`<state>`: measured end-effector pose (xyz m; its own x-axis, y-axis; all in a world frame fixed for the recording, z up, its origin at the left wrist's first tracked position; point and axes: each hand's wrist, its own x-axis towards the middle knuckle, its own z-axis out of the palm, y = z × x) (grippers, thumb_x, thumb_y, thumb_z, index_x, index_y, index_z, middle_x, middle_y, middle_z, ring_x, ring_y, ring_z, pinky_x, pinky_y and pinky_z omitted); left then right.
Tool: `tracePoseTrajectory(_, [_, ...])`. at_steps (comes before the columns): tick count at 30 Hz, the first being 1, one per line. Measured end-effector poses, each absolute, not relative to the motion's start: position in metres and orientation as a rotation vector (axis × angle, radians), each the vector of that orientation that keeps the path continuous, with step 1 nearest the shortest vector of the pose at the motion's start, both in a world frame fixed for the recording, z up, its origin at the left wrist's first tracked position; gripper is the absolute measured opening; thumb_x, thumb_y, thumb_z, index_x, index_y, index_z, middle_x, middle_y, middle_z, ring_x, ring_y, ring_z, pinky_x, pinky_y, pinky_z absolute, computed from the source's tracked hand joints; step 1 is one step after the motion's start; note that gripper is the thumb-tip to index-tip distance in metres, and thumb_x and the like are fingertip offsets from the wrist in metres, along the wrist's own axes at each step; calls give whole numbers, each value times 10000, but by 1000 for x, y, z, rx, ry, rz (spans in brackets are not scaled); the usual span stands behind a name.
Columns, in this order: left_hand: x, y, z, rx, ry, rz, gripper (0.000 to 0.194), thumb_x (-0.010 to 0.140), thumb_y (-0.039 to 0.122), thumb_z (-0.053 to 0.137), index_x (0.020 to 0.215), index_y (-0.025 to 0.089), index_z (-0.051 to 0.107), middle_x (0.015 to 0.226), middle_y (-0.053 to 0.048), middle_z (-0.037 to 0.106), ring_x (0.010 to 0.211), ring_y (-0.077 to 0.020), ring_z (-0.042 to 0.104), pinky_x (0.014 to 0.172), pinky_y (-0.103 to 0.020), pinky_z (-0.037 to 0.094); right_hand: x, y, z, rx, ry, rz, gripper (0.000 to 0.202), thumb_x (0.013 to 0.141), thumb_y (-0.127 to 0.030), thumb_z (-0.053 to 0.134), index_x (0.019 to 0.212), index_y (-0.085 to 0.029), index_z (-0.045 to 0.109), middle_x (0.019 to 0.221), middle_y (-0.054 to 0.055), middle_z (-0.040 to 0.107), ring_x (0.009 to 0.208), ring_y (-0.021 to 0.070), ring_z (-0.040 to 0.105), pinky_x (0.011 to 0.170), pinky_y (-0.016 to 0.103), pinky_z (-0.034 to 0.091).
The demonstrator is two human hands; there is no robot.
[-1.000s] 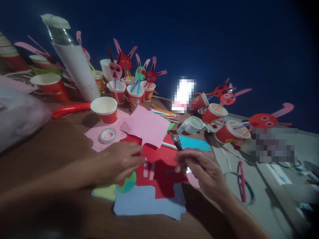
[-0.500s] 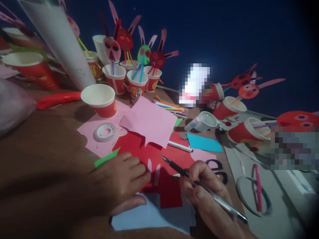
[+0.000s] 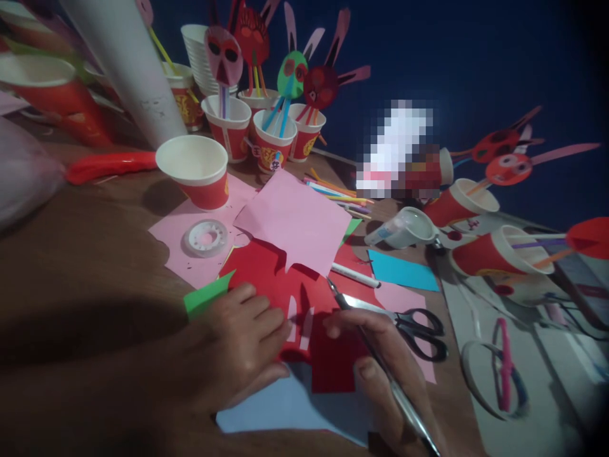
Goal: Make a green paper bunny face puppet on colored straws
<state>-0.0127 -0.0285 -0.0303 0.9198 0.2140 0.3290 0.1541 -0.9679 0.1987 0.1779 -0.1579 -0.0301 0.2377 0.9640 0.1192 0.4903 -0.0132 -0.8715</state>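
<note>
My left hand [image 3: 252, 343] lies palm down with its fingers slightly apart on red paper [image 3: 266, 266] and pale blue paper [image 3: 304, 412], holding nothing. A black and silver pen [image 3: 394, 381] rests in my right hand [image 3: 390, 374], between thumb and index finger, its tip pointing up and left over the red sheet. Two narrow pink strips [image 3: 307, 328] lie between the hands. Black-handled scissors [image 3: 419, 330] are just beyond the right hand. A pink sheet [image 3: 295, 222] and a white marker [image 3: 354, 275] lie above the strips.
A paper cup [image 3: 193, 171] and a tape roll [image 3: 206, 237] stand at the left. Cups with paper rabbit heads [image 3: 223, 56] line the back and right. A blue card [image 3: 403, 270], a glass cup [image 3: 409, 228] and a headband [image 3: 505, 365] are on the right.
My right hand has opened its grip somewhat, with thumb and index finger farther apart on the pen. The scissors now show more fully. The view has shifted slightly; my left hand stays put.
</note>
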Motion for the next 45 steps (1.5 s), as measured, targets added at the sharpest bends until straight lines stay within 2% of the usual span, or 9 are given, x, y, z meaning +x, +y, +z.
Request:
tracePoseTrajectory(4, [-13, -27, -28, 2938, 222, 416, 248, 849, 370, 536, 900, 153, 645, 728, -35, 575, 662, -182, 457, 617, -339, 291, 177, -155, -27, -1527, -1401, 741, 448, 894, -556, 387, 1236, -289, 497, 1026, 59, 634, 949, 226, 611, 838, 343, 494])
tracePoseTrajectory(7, [-13, -27, -28, 2916, 226, 408, 218, 834, 371, 562, 818, 167, 637, 736, -33, 557, 672, -178, 450, 620, -335, 287, 179, -150, -22, -1495, -1520, 805, 491, 902, -581, 314, 1195, -274, 561, 1045, 78, 647, 970, 243, 613, 808, 347, 508])
tracePoseTrajectory(9, [-12, -29, -29, 2899, 270, 426, 219, 830, 373, 568, 803, 167, 636, 736, -34, 551, 676, -180, 445, 620, -336, 283, 182, -146, -18, -1511, -1587, 796, 402, 922, -488, 366, 1104, -242, 627, 1008, 87, 667, 933, 242, 630, 761, 338, 524])
tracePoseTrajectory(12, [-13, -30, -29, 2878, 297, 398, 236, 844, 377, 548, 816, 162, 640, 734, -37, 556, 682, -185, 446, 622, -340, 282, 182, -140, -15, -1537, -1612, 745, 189, 877, -252, 506, 993, -252, 655, 854, 32, 704, 763, 179, 662, 688, 280, 538])
tracePoseTrajectory(14, [-13, -29, -28, 2866, 271, 366, 251, 859, 380, 525, 860, 158, 642, 747, -39, 569, 695, -188, 460, 633, -342, 289, 178, -138, -16, -1602, -1558, 722, 201, 833, -176, 545, 990, -258, 641, 826, 6, 717, 709, 157, 671, 662, 254, 546])
tracePoseTrajectory(23, [-12, -27, -27, 2871, 273, 352, 259, 874, 374, 500, 907, 158, 641, 739, -29, 592, 667, -177, 482, 648, -349, 304, 167, -142, -33, -1753, -1413, 648, 70, 804, -222, 598, 873, -216, 610, 725, 20, 711, 576, 144, 656, 491, 217, 512])
tracePoseTrajectory(29, [-10, -26, -28, 2852, 264, 347, 243, 871, 375, 505, 884, 165, 627, 734, -24, 575, 651, -170, 473, 621, -339, 298, 168, -139, -33, -1694, -1469, 616, 57, 810, -215, 584, 865, -220, 599, 700, 7, 687, 547, 139, 624, 477, 236, 484])
tracePoseTrajectory(35, [-10, -27, -27, 2848, 273, 325, 245, 876, 379, 499, 875, 168, 623, 729, -23, 560, 661, -171, 473, 628, -336, 304, 165, -138, -32, -1720, -1512, 550, 68, 816, -244, 577, 877, -218, 593, 705, 9, 670, 571, 151, 605, 557, 286, 491])
tracePoseTrajectory(45, [-10, -27, -27, 2867, 256, 309, 273, 887, 387, 472, 858, 161, 623, 726, -31, 555, 657, -172, 474, 619, -339, 305, 169, -139, -31, -1723, -1574, 555, 43, 833, -232, 559, 867, -227, 586, 729, 5, 691, 585, 145, 625, 531, 271, 475])
